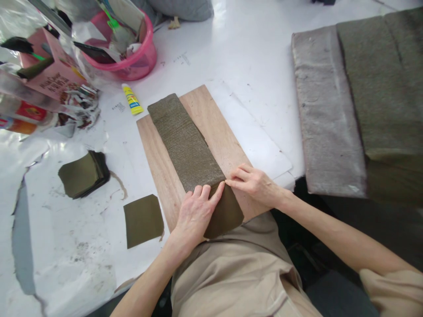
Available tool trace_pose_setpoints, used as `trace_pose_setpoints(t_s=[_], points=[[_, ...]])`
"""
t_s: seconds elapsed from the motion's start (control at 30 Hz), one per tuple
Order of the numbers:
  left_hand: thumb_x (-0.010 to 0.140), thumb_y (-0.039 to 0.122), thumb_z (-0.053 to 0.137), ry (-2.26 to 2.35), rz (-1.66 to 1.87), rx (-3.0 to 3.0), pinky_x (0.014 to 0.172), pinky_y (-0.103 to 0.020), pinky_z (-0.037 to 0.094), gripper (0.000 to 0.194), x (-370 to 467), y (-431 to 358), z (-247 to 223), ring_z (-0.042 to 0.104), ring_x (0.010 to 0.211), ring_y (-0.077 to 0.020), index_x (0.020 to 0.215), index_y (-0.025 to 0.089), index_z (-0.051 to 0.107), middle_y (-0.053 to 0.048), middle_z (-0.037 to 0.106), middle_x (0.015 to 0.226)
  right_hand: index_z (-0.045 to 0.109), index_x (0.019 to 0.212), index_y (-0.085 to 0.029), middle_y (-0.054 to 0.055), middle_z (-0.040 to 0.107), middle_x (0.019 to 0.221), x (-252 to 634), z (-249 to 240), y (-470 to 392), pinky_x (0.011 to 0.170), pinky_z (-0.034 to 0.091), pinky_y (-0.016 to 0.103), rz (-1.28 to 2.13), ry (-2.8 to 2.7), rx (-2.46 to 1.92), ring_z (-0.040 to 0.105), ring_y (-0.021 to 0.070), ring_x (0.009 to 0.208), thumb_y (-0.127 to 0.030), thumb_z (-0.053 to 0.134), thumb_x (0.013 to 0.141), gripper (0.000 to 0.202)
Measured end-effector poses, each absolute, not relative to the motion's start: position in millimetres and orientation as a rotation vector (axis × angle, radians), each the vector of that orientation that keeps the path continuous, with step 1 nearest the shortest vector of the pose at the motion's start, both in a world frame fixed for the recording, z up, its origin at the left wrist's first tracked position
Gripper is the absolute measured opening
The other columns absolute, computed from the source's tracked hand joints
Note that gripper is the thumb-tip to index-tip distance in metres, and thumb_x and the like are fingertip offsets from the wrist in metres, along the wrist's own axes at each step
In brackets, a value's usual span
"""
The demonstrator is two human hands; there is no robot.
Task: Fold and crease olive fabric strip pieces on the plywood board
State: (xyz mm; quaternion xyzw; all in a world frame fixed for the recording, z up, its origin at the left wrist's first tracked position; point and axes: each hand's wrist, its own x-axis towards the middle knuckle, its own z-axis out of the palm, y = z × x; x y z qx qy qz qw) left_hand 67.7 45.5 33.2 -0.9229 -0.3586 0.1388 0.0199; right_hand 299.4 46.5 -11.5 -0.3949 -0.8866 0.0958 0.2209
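A long folded strip of olive-brown fabric [185, 136] lies on a thin wooden board [211, 110] at the table's near edge. Its near part, a smoother olive flap [224, 213], reaches over the board's edge against the lap. My left hand [196, 211] rests on the fold line, fingers apart and pressing down, the index finger stretched toward the right; its thumb is hidden. At the fold's right-hand corner, my right hand [249, 182] pinches the fabric between thumb and forefinger, its other fingers curled. The two hands' fingertips nearly meet.
A single olive square piece [143, 221] and a stack of similar pieces [82, 174] lie to the left. Beyond are a yellow tube [132, 100], a pink basket [139, 64] of tools and a pink box [49, 66]. Thick folded fabric [380, 88] occupies the right.
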Motion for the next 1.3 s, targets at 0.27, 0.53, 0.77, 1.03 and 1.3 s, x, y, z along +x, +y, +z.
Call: trace_pose_setpoints(t_s=[0.27,0.53,0.77,1.03,1.3], points=[[0.091,0.012,0.052,-1.186,0.289,-2.836,0.072,-0.035,0.047,0.056,58.4,37.7,20.1,0.054,0.091,-0.0238,0.144,0.022,0.038,-0.009,0.057,0.103,0.06,0.128,-0.018,0.012,0.062,0.113,282.5,-11.7,27.3,0.092,0.052,0.035,0.248,-2.362,-1.302,0.054,0.022,0.107,-0.018,0.05,0.096,0.034],[0.093,0.013,0.051,-1.409,-0.122,-2.71,0.085,-0.037,0.049,0.043,4.3,8.0,-5.6,0.055,0.102,-0.026,0.136,0.015,0.048,-0.013,0.059,0.113,0.06,0.127,-0.019,0.01,0.059,0.116,284.9,-15.9,23.7,0.095,0.05,0.033,0.239,-2.356,-1.355,0.051,0.0209,0.112,-0.017,0.046,0.097,0.033],[0.092,0.018,0.057,-1.662,-0.698,-2.655,0.076,-0.031,0.049,0.017,-9.1,4.4,-4.5,0.056,0.086,-0.019,0.108,0.017,0.065,-0.007,0.061,0.095,0.065,0.108,-0.02,0.007,0.063,0.104,265.2,3.6,31.9,0.086,0.048,0.031,0.306,-2.277,-1.405,0.053,0.0194,0.101,-0.017,0.051,0.096,0.019],[0.093,0.022,0.055,-1.526,-0.621,-2.754,0.088,-0.038,0.047,0.024,32.0,24.8,0.8,0.054,0.101,-0.0244,0.115,0.016,0.062,-0.01,0.06,0.105,0.06,0.086,-0.018,0.004,0.063,0.088,238.5,26.6,58.3,0.075,0.041,0.031,0.445,-2.603,-1.5,0.054,0.0205,0.087,-0.017,0.066,0.086,0.006],[0.098,0.029,0.047,-1.407,-0.577,-2.982,0.08,-0.035,0.044,0.021,51.3,36.0,9.0,0.058,0.088,-0.0204,0.094,0.017,0.064,-0.005,0.063,0.085,0.056,0.088,-0.021,0.004,0.064,0.09,249.8,25.2,51.7,0.075,0.049,0.032,0.837,-2.374,-1.226,0.06,0.0197,0.084,-0.02,0.051,0.091,0.006]])
